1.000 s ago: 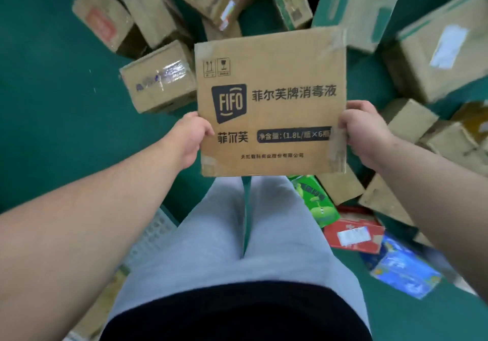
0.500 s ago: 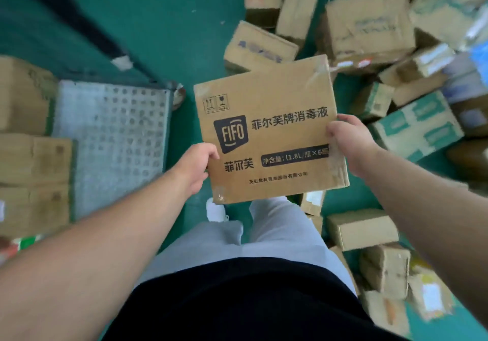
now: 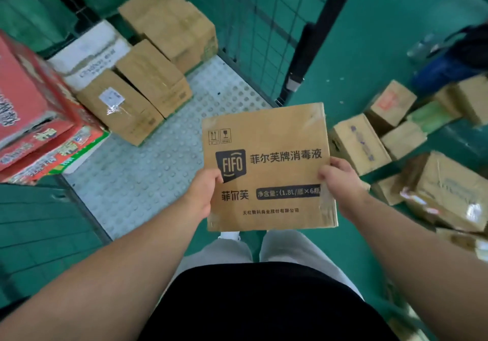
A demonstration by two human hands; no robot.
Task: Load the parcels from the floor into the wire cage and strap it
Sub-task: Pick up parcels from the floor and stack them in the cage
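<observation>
Grip first: fingers [image 3: 216, 175] of the left hand [image 3: 204, 194] curl round the left edge of the box [image 3: 269, 161]. The thumb lies on the printed face beside the FIFO logo, and the rest are hidden behind the cardboard. The right hand [image 3: 340, 182] clamps the right edge the same way, thumb on the face above a strip of tape. Between them I have the box held in the air, printed face toward my camera and slightly tilted, above my legs and the green floor [image 3: 369, 58].

It hangs at the open near side of the cage [image 3: 264, 34], just below the black post [image 3: 326, 21]. In my view its left edge overlaps the studded deck [image 3: 158, 182], but I cannot tell whether it is over the deck.

Toward the back of the deck, several brown cartons [image 3: 124, 108] sit packed against one another. A white carton [image 3: 89, 52] is behind them and a red stack [image 3: 29, 108] is at the left. Wire mesh closes the far side.

Right of the box, loose parcels [image 3: 359, 145] lie scattered on the floor, some touching, most too blurred for me to read.
</observation>
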